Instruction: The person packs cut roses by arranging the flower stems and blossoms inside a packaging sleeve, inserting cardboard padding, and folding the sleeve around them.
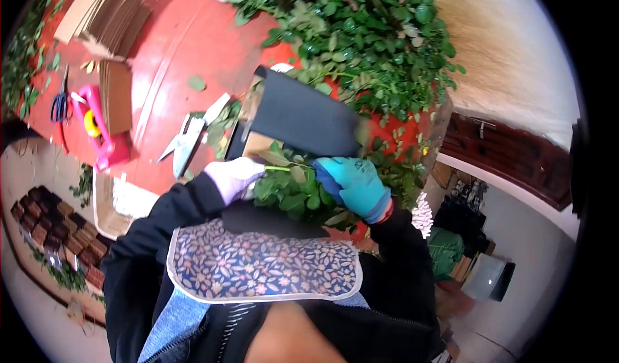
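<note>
My left hand [236, 175], in a pale lilac glove, is closed on the end of a green leafy stem [277, 168]. On the right, my right hand [354, 184], in a teal glove, is closed around the leafy part of the same greenery, with its fingertips partly hidden. Green leaves [291, 192] hang between the two hands, in front of the floral apron [264, 263]. Just beyond them lies a dark grey sheet [306, 115] over a piece of cardboard [263, 144].
A large pile of leafy stems [367, 34] covers the far right of the red table [174, 53]. Metal shears [189, 140], a pink tape dispenser [103, 131], dark-handled scissors [60, 105] and stacked cardboard [106, 18] lie left. A basket [106, 202] stands below the edge.
</note>
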`<state>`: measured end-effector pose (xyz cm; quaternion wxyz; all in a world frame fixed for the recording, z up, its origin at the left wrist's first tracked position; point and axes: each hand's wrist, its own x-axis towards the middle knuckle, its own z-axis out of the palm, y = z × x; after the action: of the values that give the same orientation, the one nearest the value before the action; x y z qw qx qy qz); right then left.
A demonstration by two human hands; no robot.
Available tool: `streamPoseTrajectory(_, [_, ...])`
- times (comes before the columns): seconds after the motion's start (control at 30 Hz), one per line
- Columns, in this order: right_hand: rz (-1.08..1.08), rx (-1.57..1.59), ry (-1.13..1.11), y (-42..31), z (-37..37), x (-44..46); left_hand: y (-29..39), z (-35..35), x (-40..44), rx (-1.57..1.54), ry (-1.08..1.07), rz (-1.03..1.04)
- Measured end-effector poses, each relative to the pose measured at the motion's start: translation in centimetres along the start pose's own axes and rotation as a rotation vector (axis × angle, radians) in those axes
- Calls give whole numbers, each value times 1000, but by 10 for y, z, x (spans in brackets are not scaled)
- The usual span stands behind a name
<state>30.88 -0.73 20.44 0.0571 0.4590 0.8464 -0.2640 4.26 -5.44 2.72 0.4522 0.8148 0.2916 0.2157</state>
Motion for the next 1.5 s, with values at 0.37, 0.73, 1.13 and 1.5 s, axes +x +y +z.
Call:
streamPoseTrajectory(0.37, [117, -205, -3, 61, 114, -8, 7, -22, 0, 336, -209, -167])
streamPoseTrajectory(0.73, [-95, 25, 133, 3, -36, -16, 5, -35, 9, 345, -264, -100])
streamPoseTrajectory(1.13, [25, -676, -17, 187, 27, 144, 27, -48, 18, 279, -351, -196])
streamPoseTrajectory(1.5, [115, -375, 437, 119, -35, 67, 25, -47, 15, 291, -356, -161])
